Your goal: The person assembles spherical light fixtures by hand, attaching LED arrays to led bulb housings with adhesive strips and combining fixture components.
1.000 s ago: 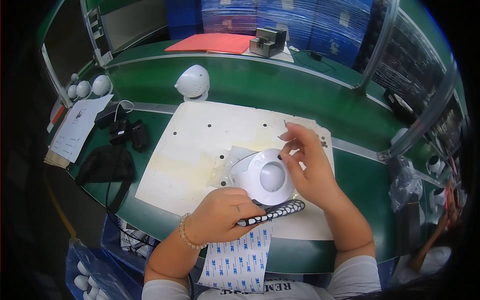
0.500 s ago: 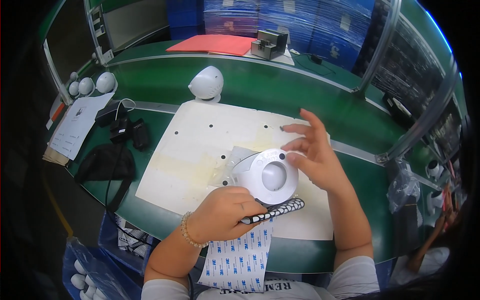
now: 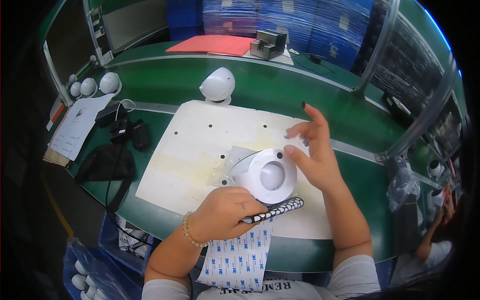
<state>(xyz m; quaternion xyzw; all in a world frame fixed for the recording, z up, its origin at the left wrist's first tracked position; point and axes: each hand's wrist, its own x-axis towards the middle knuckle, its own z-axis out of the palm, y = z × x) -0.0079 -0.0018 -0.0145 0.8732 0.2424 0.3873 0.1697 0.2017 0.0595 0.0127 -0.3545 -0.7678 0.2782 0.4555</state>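
Observation:
My left hand (image 3: 227,210) is closed on a folded sheet of adhesive dots (image 3: 282,207), black and white on its outer side; its white backing with blue print hangs below. Right against this hand, a white plastic housing (image 3: 248,186) lies tilted on the pale board, its ring-shaped base turned up toward me. One black dot (image 3: 279,155) sits in the upper part of the ring. My right hand (image 3: 312,150) is raised just right of the ring, fingers spread and thumb apart from the dot. Small dark spots show at its fingertips.
The pale board (image 3: 195,150) carries several black dots. Behind it, a white rounded device (image 3: 219,86) stands on a green belt (image 3: 160,80), with several alike at far left. Black adapters (image 3: 120,131) and papers (image 3: 80,125) lie left; blue bins stand lower left. Another person's hand shows far right.
My right hand has drawn slightly up and away from the ring, its thumb leaving the black dot. The white devices on the green belt have shifted right. My left hand stays put.

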